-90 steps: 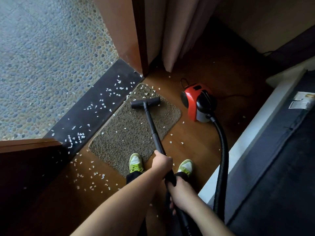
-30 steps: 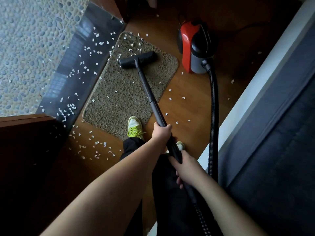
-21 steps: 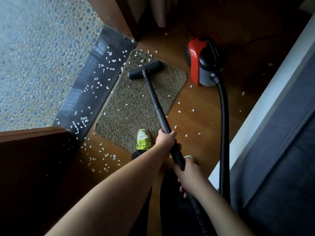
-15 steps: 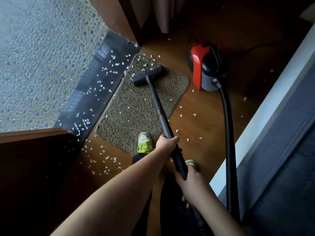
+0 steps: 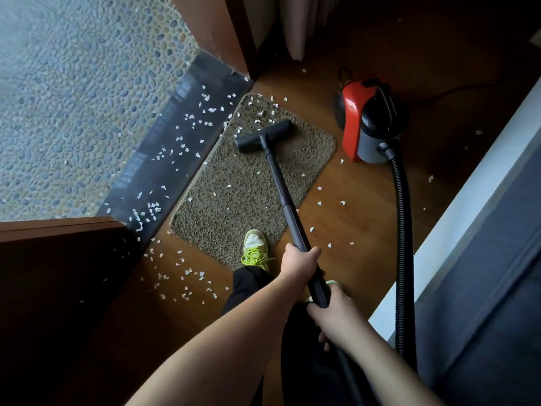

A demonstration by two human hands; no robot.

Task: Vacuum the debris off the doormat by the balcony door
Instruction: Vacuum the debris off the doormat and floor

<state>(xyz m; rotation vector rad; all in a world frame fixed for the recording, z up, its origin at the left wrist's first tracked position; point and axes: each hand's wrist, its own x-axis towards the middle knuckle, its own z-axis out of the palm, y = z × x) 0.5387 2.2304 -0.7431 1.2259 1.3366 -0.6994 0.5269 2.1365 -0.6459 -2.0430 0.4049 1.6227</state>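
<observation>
Since half a second ago the floor nozzle (image 5: 265, 136) has been drawn back a little from the far end of the doormat (image 5: 234, 200) toward the person; the loose cluster of white flakes (image 5: 257, 112) at that far end sits just beyond it, not yet collected. Nozzle lies flat on the pile, crosswise to the mat's long axis, in its far half. Wand (image 5: 284, 197) runs from it back to both hands: left hand (image 5: 301, 260) wrapped closed around the tube higher up, right hand (image 5: 333, 313) closed around it lower, near where the hose begins. Red canister (image 5: 364, 121) stands on the wooden floor (image 5: 351, 218) just beside the mat's far right corner, its ribbed hose (image 5: 402, 230) looping back along the right. Left shoe (image 5: 255, 247) rests on the near edge of the mat. Step in hand, as I judge it: a back-and-forth pass over the mat, partway done; scattered flakes remain mid-mat and thickly at the far end. Much debris also lies on the dark threshold strip (image 5: 175, 142) and the floor near the shoe, outside the task's mat. Next move likely calls for pushing the nozzle forward over the far cluster, keeping it flat, then shifting sideways toward the threshold-side edge. Foot may need lifting to clear the near edge.
</observation>
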